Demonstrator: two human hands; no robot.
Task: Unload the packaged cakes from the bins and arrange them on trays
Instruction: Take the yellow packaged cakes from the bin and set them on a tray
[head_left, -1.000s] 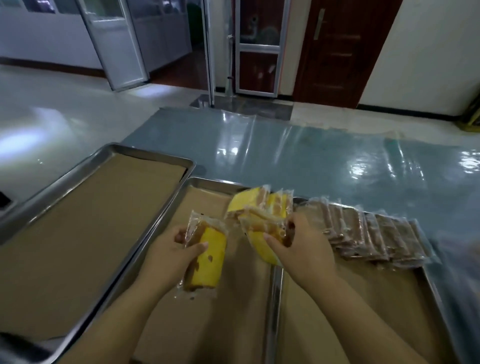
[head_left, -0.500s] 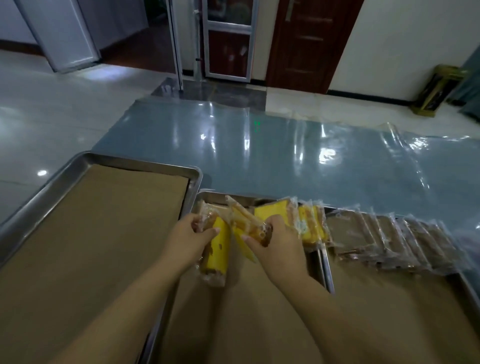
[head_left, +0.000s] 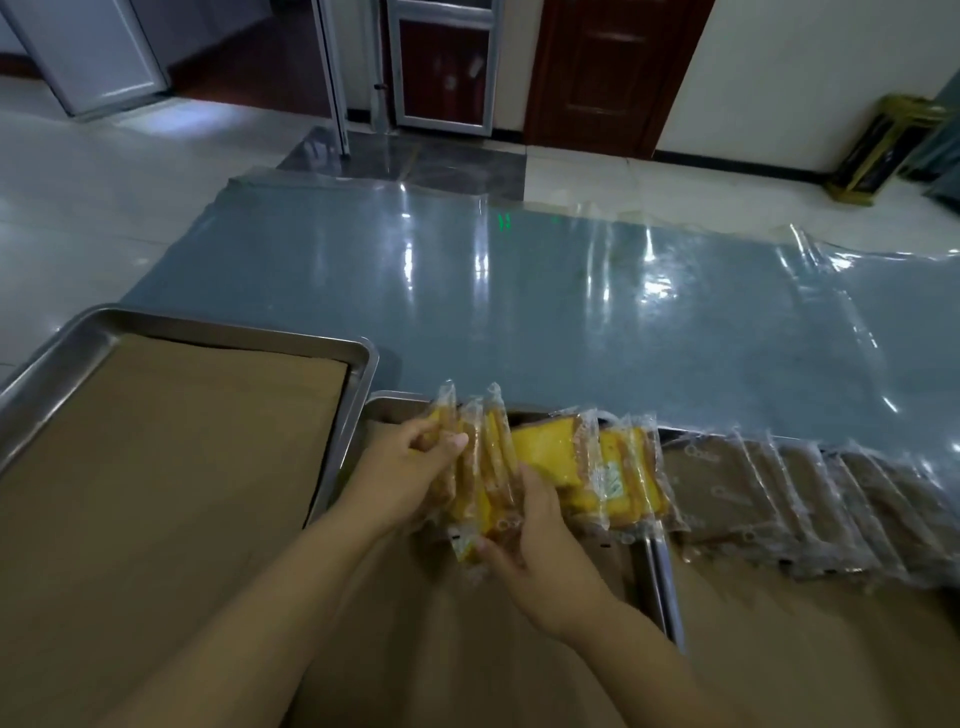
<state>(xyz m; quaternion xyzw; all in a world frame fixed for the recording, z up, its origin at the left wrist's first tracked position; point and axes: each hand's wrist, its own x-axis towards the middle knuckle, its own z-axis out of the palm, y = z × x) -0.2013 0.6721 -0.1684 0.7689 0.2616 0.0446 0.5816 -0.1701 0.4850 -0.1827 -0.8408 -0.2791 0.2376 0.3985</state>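
Three metal trays lie side by side, each lined with brown paper (head_left: 156, 493). On the left tray (head_left: 208, 326) the lining shows from rim to rim. Over the far end of the middle tray (head_left: 645, 571), the left hand (head_left: 405, 478) reaches forward, fingers curled round the leftmost of three yellow cakes (head_left: 485, 467) standing on edge, thumb pressed on its side. The right hand (head_left: 545, 545) grips the near ends of the same packets, fingers hooked beneath, thumb laid along the side. Two more yellow packets lean just beside them, reaching over the rims towards the right tray (head_left: 674, 608). There brown cakes (head_left: 805, 499) overlap in one row, at least six; I cannot tell the exact count. A plastic sheet (head_left: 571, 291) covers the floor beyond.
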